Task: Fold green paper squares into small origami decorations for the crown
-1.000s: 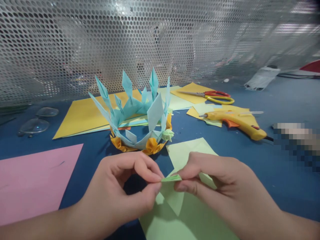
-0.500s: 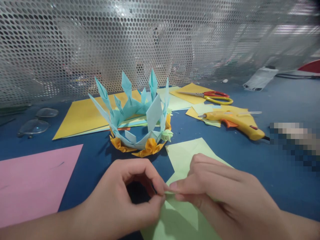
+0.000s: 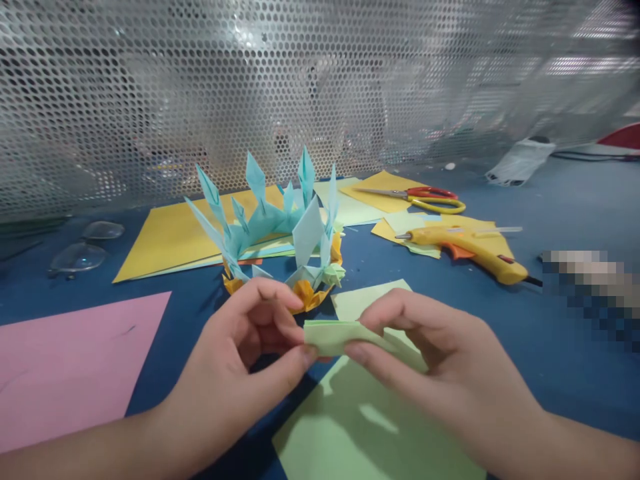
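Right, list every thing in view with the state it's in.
Folded green paper: folded in layers, held in both hands
Left hand: pinching its left end
Right hand: pinching its right side
Paper crown: upright, points upward
Scissors: lying down, blades apparently shut
Glue gun: on its side
Glasses: lying down
Pink sheet: flat, unfolded

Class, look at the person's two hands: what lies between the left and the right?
Folded light green paper lies between the left hand and the right hand, held by both; the head view shows it.
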Available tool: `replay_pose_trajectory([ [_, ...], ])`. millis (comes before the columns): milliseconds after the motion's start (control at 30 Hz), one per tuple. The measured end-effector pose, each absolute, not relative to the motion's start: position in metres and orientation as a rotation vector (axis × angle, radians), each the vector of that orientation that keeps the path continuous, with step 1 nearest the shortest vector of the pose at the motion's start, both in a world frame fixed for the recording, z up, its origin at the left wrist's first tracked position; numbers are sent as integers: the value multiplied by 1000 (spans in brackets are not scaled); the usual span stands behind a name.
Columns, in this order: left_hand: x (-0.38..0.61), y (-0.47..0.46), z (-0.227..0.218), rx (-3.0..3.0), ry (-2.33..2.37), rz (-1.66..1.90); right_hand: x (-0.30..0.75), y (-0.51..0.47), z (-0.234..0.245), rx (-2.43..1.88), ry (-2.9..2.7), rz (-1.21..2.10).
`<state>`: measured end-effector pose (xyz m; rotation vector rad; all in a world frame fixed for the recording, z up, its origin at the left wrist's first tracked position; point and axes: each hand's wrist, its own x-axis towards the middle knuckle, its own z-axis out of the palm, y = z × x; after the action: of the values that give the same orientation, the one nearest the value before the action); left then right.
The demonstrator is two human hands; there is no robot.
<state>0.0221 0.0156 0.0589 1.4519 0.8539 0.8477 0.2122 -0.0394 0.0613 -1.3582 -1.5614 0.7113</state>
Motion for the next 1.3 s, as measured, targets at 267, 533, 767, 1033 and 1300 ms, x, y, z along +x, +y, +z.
replay_pose_trajectory([
  [267,19,15,61,1404,768,573,214,-40,59,-1231,-1731,598],
  [533,28,17,65,1226,808,595,218,-43,63,-1074,-1857,303],
  [767,27,22,67,1065,680,588,222,-38,60,-962,-2091,-17],
  [1033,24,25,69,1030,672,574,216,-43,59,-993,-2019,-14],
  [1300,25,20,64,1164,754,601,228,-45,61,-991,-2186,1],
])
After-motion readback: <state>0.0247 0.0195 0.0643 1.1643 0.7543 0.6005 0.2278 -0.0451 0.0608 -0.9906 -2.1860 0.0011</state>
